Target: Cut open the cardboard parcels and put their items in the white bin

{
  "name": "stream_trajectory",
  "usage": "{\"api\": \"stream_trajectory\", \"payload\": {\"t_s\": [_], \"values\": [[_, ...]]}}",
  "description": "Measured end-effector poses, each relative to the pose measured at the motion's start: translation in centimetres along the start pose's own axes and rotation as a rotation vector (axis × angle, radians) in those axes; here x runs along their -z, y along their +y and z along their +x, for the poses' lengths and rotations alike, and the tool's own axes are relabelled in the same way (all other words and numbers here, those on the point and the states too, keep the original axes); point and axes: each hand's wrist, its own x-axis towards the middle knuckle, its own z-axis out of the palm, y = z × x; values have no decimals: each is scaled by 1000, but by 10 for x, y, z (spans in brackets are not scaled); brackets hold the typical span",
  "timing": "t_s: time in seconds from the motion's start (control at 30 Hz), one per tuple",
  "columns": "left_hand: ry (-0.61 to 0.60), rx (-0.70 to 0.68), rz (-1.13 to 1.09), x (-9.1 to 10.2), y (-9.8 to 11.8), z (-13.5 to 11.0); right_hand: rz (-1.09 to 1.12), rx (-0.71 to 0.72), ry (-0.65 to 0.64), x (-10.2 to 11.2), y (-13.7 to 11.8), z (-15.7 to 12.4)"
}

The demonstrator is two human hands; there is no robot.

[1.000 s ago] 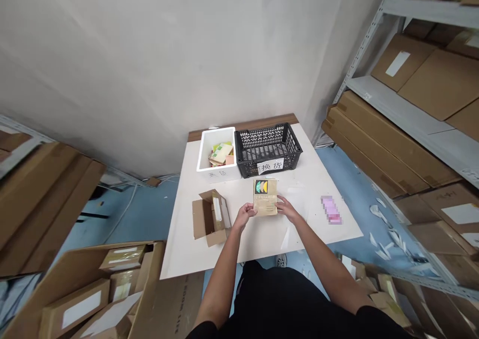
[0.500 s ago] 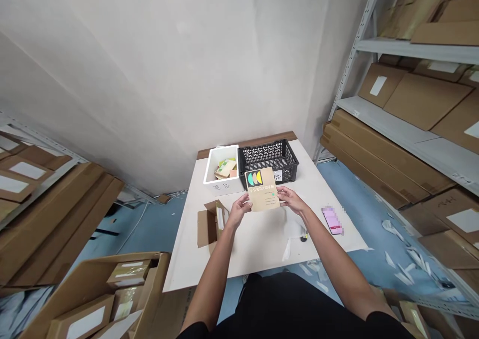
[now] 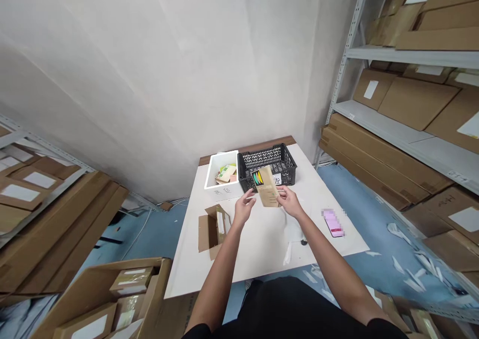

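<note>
A tan book (image 3: 268, 191) with green, yellow and black shapes on its cover is tilted above the table. My right hand (image 3: 288, 200) grips its right edge. To the left of the book, my left hand (image 3: 244, 206) is apart from it, fingers spread and holding nothing. Just behind the book stands a black plastic crate (image 3: 287, 166). Beside the crate, a white box (image 3: 211, 176) holds several books or booklets. On the table left of my left hand lies an opened cardboard box (image 3: 203, 233).
A phone with a pink screen (image 3: 333, 223) lies on the right of the white table (image 3: 258, 251). Clear plastic (image 3: 294, 229) is near my right forearm. A large carton (image 3: 164, 274) of parcels stands at lower left. Shelves with boxes (image 3: 415, 97) flank both sides.
My left hand has let go of the book and moved slightly away. The book has turned at an angle in my right hand.
</note>
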Motion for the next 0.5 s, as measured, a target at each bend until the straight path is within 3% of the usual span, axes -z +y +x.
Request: {"api": "stream_trajectory", "payload": {"t_s": [0.1,0.23,0.37,0.43,0.5], "values": [[-100,31,-170,-26,13,-3,-214,86,-20,-22,1,-3],[-74,-34,-251,-39,23,-5,-333,93,-96,-39,7,-5],[-63,-54,-245,-20,28,-4,-171,87,-221,-30,9,-6],[-61,-23,-262,-6,31,-3,-135,84,-139,-20,8,-4],[-81,1,-290,7,35,-3,-125,58,43,-8,4,-1]]}}
